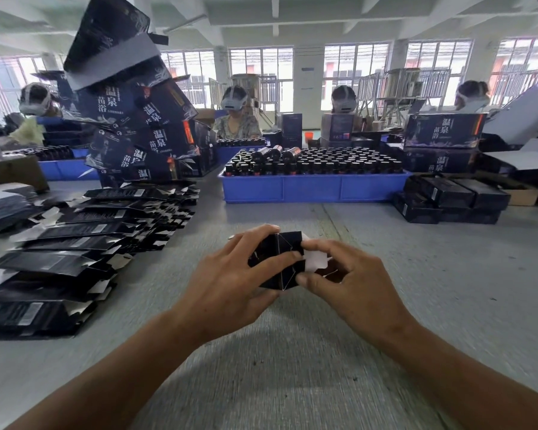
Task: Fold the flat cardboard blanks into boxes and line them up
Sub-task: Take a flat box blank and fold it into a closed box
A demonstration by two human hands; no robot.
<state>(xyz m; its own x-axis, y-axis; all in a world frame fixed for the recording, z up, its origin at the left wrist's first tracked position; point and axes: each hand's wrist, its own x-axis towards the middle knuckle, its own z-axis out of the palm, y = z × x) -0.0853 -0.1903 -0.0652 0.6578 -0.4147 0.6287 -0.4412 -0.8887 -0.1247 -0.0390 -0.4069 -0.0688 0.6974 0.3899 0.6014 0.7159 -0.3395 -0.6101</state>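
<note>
**Closing the end flaps on one box**

Over the middle of the grey desk (292,352), I have a half-formed black box (277,259) held up between both hands, just off the surface as far as I can judge. My left hand (230,287) wraps its body, fingers curled across the top and thumb under the near edge. My right hand (351,280) pinches at the open end, where a white flap (316,259) shows its unprinted side.

To do this step well, I think the body must stay squared first: if my left hand squeezes too hard, the tube skews and the flaps will not meet. I would fold the small side flaps in before the larger one, then press the tongue into its slot along the crease, not at the corner, so the card does not buckle.

Flat blanks (75,243) lie fanned in overlapping rows to my left, near but apart from my hands. Finished boxes (451,197) sit well away at the far right, beside a blue crate (311,189) of dark bottles (314,162). That row seems the likely place for this one.
</note>
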